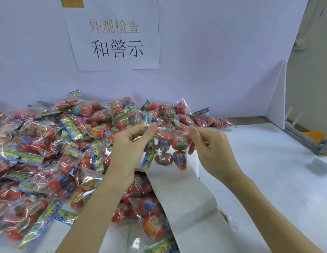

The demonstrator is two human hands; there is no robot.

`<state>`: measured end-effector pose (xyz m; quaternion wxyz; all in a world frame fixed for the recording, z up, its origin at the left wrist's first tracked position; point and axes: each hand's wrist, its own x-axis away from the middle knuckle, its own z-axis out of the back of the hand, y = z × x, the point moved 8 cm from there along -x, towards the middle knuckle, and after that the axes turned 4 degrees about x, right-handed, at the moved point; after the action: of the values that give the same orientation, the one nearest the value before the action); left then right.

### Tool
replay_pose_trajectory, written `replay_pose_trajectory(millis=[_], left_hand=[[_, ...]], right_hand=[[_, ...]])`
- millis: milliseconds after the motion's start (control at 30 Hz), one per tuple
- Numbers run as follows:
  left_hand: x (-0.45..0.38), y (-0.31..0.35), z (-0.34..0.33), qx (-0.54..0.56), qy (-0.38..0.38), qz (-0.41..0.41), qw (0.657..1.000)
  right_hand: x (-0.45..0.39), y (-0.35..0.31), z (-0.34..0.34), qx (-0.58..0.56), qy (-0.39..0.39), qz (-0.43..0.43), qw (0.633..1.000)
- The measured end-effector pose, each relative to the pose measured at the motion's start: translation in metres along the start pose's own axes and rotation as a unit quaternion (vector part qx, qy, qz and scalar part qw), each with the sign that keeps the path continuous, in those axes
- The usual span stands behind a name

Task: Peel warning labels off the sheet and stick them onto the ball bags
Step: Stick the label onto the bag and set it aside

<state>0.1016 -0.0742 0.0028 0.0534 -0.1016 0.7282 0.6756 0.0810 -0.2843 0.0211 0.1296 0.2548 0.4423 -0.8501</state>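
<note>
While both hands are raised over the middle of the desk (259, 179), they hold one clear ball bag (168, 148) stretched between them: the left hand (130, 147) pinches its top left corner between thumb and forefinger, and the right hand (208, 143) pinches the top right corner the same way, the other fingers curled. Four balls show inside this bag, mostly red-orange with printed wrappers, and a colourful header strip hangs down its left side. Just below the bag, one long white backing sheet (184, 194) runs from under the hands toward the near edge of the desk; whether any labels remain on it cannot be told. One big heap of ball bags (49, 152) covers the left half of the desk and reaches along the far edge, too many and too overlapped to count. One paper sign (115, 33) with printed characters hangs on the white partition behind the far edge. One small white object (321, 164), blurred, lies at the right edge.
</note>
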Motion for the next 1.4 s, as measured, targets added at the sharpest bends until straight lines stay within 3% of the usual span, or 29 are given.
replay_pose_trajectory(millis=[67, 133, 233, 300, 333, 533, 700, 833, 1000, 1067, 1200, 1267, 1400], left_hand=[[0.003, 0.003, 0.001, -0.018, 0.032, -0.035, 0.999], [0.006, 0.008, 0.001, -0.054, 0.059, -0.086, 0.993], [0.007, 0.008, 0.008, -0.049, 0.101, -0.109, 0.988], [0.007, 0.004, 0.012, -0.029, 0.120, -0.097, 0.988], [0.007, 0.003, 0.013, -0.029, 0.123, -0.095, 0.987], [0.005, -0.010, -0.012, -0.016, 0.020, -0.028, 0.999], [0.007, -0.004, -0.010, -0.039, 0.035, -0.064, 0.997], [0.004, 0.000, -0.004, -0.028, 0.034, -0.060, 0.997], [0.000, -0.010, -0.004, -0.014, 0.013, 0.009, 1.000], [-0.003, -0.007, -0.002, -0.043, 0.012, -0.013, 0.999], [-0.002, -0.007, -0.016, -0.061, -0.107, 0.011, 0.992], [0.000, -0.010, -0.021, -0.039, -0.146, 0.036, 0.988], [0.000, -0.012, -0.014, 0.043, -0.090, 0.062, 0.993]], right_hand=[[0.002, 0.000, -0.003, 0.011, 0.006, 0.004, 1.000], [0.002, 0.004, -0.010, -0.027, -0.035, -0.030, 0.999], [0.009, 0.005, -0.032, -0.182, -0.187, -0.100, 0.960], [0.019, 0.002, -0.045, -0.204, -0.286, -0.115, 0.929], [0.021, 0.001, -0.049, -0.216, -0.299, -0.121, 0.921], [0.008, 0.012, -0.030, -0.313, -0.120, -0.148, 0.930], [0.009, 0.013, -0.031, -0.370, -0.198, -0.165, 0.892], [0.008, 0.012, -0.026, -0.336, -0.220, -0.157, 0.902], [0.004, 0.012, -0.013, -0.256, -0.222, -0.106, 0.935], [0.006, 0.009, -0.015, -0.245, -0.258, -0.084, 0.931], [0.010, 0.006, -0.021, -0.247, -0.295, -0.099, 0.918], [0.008, 0.005, -0.019, -0.250, -0.287, -0.092, 0.920], [0.003, 0.011, -0.013, -0.209, -0.202, -0.091, 0.952]])
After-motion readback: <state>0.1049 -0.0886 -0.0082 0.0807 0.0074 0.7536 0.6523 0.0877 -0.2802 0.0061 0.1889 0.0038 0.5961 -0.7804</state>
